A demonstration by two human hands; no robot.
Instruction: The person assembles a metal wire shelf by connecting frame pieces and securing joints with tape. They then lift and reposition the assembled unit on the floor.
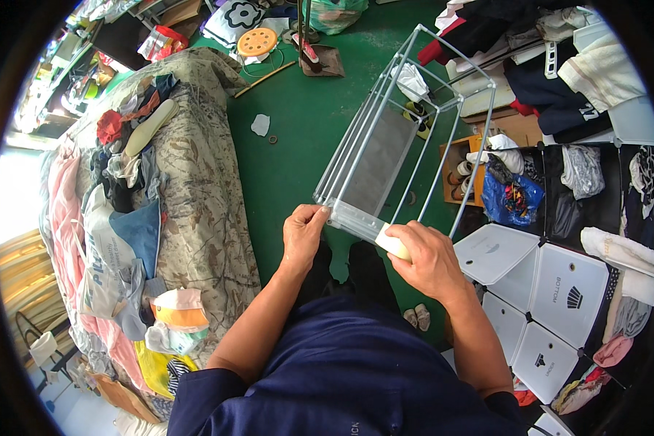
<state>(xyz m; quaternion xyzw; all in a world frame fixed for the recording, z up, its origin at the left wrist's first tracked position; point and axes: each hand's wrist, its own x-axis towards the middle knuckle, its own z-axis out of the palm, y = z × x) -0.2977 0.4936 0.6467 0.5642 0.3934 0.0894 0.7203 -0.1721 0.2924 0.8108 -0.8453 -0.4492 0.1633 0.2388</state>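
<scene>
A rack of thin grey tubes (361, 132) with a grey mesh panel (376, 163) stands tilted in view in front of me. My left hand (303, 234) is closed, thumb and fingertips pinching at the rack's near left corner. My right hand (427, 260) grips a pale cream, rounded thing (394, 242), partly hidden by the fingers; its kind is not clear. Between the two hands a clear, wide strip (357, 220) runs along the rack's near end, reaching from the left fingertips to the cream thing.
On the left, a camouflage-patterned bed (203, 189) carries heaped clothes. White-doored cube cabinets (568, 291) and piled garments line the right, beside a wooden shoe box (454, 171). A dustpan (323, 62), orange stool (257, 42) and paper scrap (260, 125) are on the green floor.
</scene>
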